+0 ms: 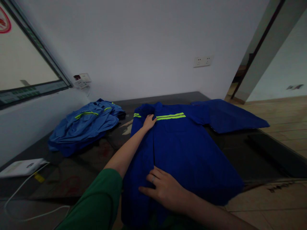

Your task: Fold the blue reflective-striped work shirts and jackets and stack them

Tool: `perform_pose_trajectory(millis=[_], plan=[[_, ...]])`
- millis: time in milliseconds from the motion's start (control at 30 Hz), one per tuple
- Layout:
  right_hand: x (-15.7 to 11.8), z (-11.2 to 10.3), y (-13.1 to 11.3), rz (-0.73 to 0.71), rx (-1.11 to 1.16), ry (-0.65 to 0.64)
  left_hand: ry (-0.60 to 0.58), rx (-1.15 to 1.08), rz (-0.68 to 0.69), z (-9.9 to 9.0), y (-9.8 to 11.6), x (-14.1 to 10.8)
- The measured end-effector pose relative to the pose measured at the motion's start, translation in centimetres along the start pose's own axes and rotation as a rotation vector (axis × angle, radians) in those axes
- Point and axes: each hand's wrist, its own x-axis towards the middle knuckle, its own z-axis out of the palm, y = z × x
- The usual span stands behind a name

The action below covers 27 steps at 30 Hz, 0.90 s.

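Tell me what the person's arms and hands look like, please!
The left arm has a green sleeve that stops near the elbow. Below that it's bare. The right forearm is bare too. The right hand wears a thin, silvery ring. I see no ring on the left hand. Neither hand has a glove.

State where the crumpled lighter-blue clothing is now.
In the head view's left half, the lighter-blue clothing lies on the dark table, left of the dark-blue jacket, below the left wall sockets.
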Motion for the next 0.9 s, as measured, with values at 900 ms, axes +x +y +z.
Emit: perform_pose_trajectory(millis=[900], plan=[[0.4, 2.3, -4.3, 0.186, 0.279, -0.225, 0.512, -0.486, -0.461, -2.1, -1.8, -44.5]])
